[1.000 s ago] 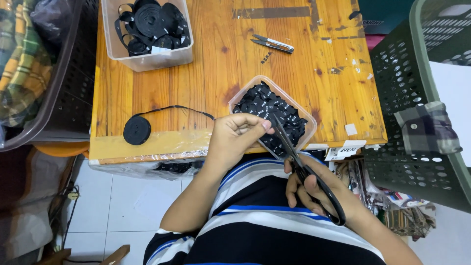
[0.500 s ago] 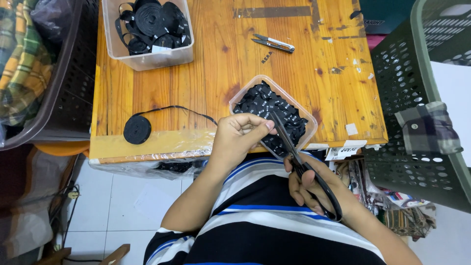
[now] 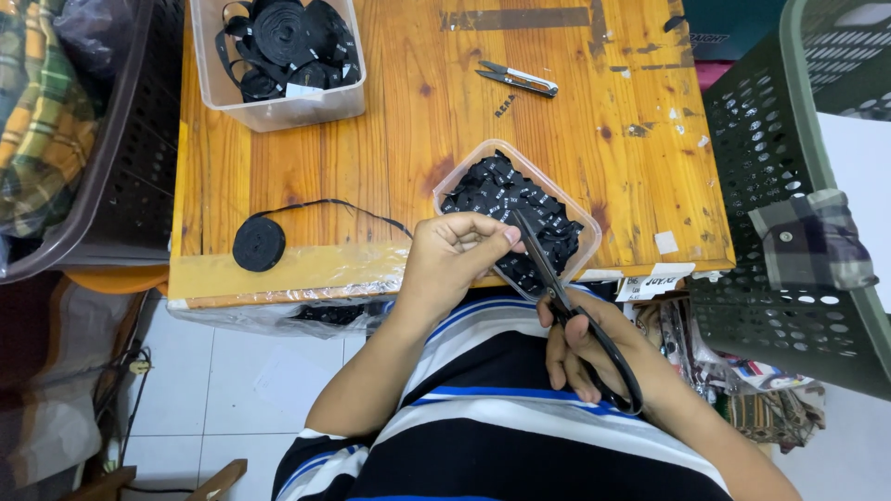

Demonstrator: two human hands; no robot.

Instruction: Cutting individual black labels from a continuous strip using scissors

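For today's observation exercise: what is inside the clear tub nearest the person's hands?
The clear tub holds a heap of small black labels. The left hand and scissors cover its near side; its bottom is hidden.

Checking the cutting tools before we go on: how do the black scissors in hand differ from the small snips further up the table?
The black scissors are long, dark-handled and held in the right hand, blades over the tub of black labels. The small snips are short, silvery and lie untouched on the wooden table. Both are pointed cutting tools.
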